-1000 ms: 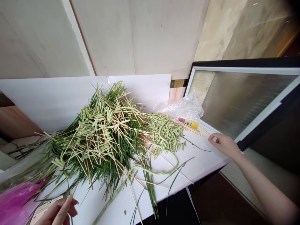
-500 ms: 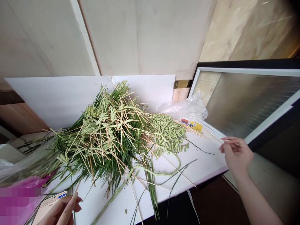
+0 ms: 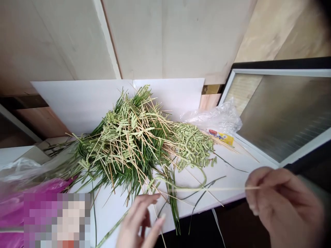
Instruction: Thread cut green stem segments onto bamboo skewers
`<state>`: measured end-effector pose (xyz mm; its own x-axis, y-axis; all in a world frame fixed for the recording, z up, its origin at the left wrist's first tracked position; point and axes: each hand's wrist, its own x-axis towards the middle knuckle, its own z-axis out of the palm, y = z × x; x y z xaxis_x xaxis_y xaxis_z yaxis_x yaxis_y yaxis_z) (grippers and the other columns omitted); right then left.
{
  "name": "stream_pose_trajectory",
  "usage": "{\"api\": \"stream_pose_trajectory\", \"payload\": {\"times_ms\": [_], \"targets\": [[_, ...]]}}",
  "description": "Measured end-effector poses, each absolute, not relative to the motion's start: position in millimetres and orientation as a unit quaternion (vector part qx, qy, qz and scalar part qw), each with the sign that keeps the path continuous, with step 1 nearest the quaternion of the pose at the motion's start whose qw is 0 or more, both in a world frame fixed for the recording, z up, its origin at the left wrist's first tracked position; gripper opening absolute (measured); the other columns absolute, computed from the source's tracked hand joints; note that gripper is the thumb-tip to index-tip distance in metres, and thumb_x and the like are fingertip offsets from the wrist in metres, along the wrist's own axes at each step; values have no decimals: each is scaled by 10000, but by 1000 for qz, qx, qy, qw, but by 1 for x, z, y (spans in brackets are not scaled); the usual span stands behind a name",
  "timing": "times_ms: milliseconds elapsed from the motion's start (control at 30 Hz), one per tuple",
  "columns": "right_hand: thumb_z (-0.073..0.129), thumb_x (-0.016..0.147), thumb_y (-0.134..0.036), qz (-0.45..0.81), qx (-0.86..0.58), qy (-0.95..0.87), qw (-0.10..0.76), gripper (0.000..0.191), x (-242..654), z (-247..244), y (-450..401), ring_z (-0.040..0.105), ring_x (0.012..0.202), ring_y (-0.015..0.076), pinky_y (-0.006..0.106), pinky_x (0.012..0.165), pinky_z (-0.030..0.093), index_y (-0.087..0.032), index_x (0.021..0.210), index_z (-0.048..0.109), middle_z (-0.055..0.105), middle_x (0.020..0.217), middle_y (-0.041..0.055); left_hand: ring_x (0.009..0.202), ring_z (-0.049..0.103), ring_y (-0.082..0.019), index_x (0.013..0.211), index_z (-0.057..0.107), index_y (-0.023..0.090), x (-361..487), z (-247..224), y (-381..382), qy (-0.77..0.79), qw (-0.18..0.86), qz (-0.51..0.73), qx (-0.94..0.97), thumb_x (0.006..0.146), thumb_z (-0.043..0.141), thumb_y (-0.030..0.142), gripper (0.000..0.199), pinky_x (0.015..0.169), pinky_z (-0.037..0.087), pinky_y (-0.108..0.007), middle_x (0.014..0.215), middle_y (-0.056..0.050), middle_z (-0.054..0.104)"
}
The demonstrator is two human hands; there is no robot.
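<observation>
My right hand (image 3: 281,199) pinches one end of a thin bamboo skewer (image 3: 219,188), which points left across the front edge of the table. My left hand (image 3: 141,222) is at the bottom centre with thumb and fingers apart, and I see nothing between them. Behind it rises a large heap of long green leaves (image 3: 144,168) topped with skewers threaded with cut green bean pieces (image 3: 126,127). To the right of the heap lies a pile of loose cut bean pieces (image 3: 193,144). One long uncut bean (image 3: 111,229) curves along the front of the table.
Clear plastic wrapping (image 3: 217,117) and a yellow packet (image 3: 223,138) lie at the back right, beside several bare skewers (image 3: 227,146). A framed glass panel (image 3: 292,110) stands on the right. A magenta plastic bag (image 3: 46,189) is at the left, near a blurred-out patch.
My right hand has come nearer the camera, now with a skewer level in it. The left hand has moved right, away from the phone, and its fingers have spread. The view has shifted slightly.
</observation>
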<state>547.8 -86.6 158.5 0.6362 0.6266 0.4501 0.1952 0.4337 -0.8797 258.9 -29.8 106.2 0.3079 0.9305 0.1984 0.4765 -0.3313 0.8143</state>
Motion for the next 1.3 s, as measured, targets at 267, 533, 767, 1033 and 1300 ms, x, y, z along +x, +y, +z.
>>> {"api": "stream_pose_trajectory", "payload": {"times_ms": [267,533,767,1033,1300], "targets": [[586,991,-312,369,-449,-460,672,267,514,108,-92,468,411,91,207,349,357,-239,743,519,543,732,-14,730,711,-166,1011,760,233,304,73,-46,267,322,294,860,991,526,442,315,670,564,-207,861,-71,722],[399,1066,-426,404,-489,-541,551,339,467,70,-83,549,737,187,282,688,476,-265,880,633,584,829,27,737,669,-166,835,704,197,304,58,-64,305,352,289,837,1041,419,363,389,679,535,-233,824,-77,697],[235,1085,-462,494,-382,-481,615,536,463,51,-93,495,693,219,334,647,415,-249,716,560,481,680,20,844,694,-196,1002,690,220,240,74,-55,435,267,263,819,1007,527,377,227,754,539,-281,933,-65,725],[421,1030,-528,487,-572,-447,486,495,481,53,-95,332,488,152,287,485,276,-232,644,509,336,559,-27,927,664,-259,970,669,239,146,56,-42,646,124,113,745,925,585,288,107,709,514,-333,1010,-48,691],[378,1048,-532,467,-562,-599,328,441,469,51,-81,516,707,185,280,681,406,-231,771,541,529,731,1,806,654,-221,972,663,220,152,59,-38,630,206,156,732,991,453,306,227,728,499,-342,934,-58,678]]}}
